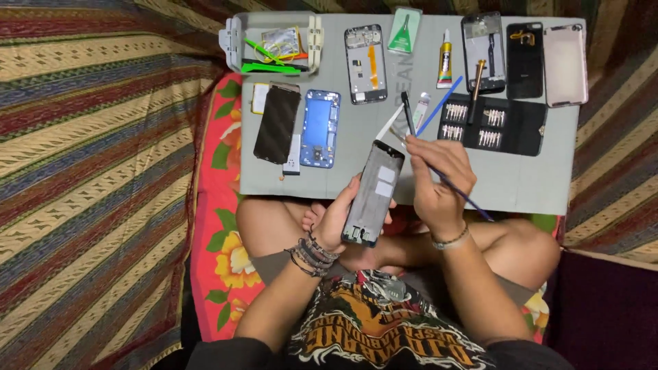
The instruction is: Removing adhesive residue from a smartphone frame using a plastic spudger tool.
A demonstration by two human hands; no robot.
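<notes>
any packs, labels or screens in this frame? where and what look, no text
Green packet: flat rectangle, top edge of grey mat.
Glue tube: right of packet, yellow label, white nozzle.
Dark screen panel: mat's left edge, black, unlit.
Phone frame: in left hand, grey, two white stickers.

Tool tip [406, 140] hidden behind the phone frame [373, 193].

Grey mat [534, 185] bears phone frames [365, 63]; bit case [493, 123].
</notes>
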